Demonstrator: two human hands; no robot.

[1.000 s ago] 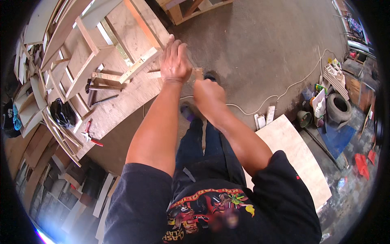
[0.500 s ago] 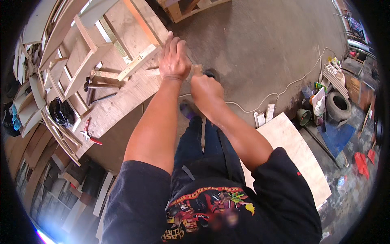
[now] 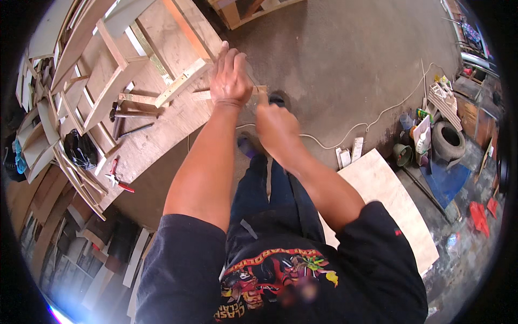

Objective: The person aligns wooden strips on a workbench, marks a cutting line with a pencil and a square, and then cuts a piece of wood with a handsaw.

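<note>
My left hand (image 3: 232, 81) lies over a short wooden strip (image 3: 202, 95) at the edge of the plywood worktop (image 3: 181, 119), its fingers stretched toward the corner. The strip's far end (image 3: 260, 93) sticks out to the right of that hand, past the worktop. Close below this end, my right hand (image 3: 278, 121) is closed in a fist, slightly blurred. What it grips is hidden by the hand itself. A hammer (image 3: 135, 114), a thin dark rod (image 3: 137, 129) and red-handled pliers (image 3: 120, 182) lie on the worktop to the left.
A curved wooden frame (image 3: 116, 97) stands on the worktop, left of my hands. A pale cable (image 3: 324, 146) crosses the concrete floor. On the right are a plywood sheet (image 3: 386, 200), a tyre (image 3: 449, 141) and clutter. Boards (image 3: 59, 208) are stacked at lower left.
My right hand has shifted slightly down and right, showing more of the strip's end. My left hand stays almost in place.
</note>
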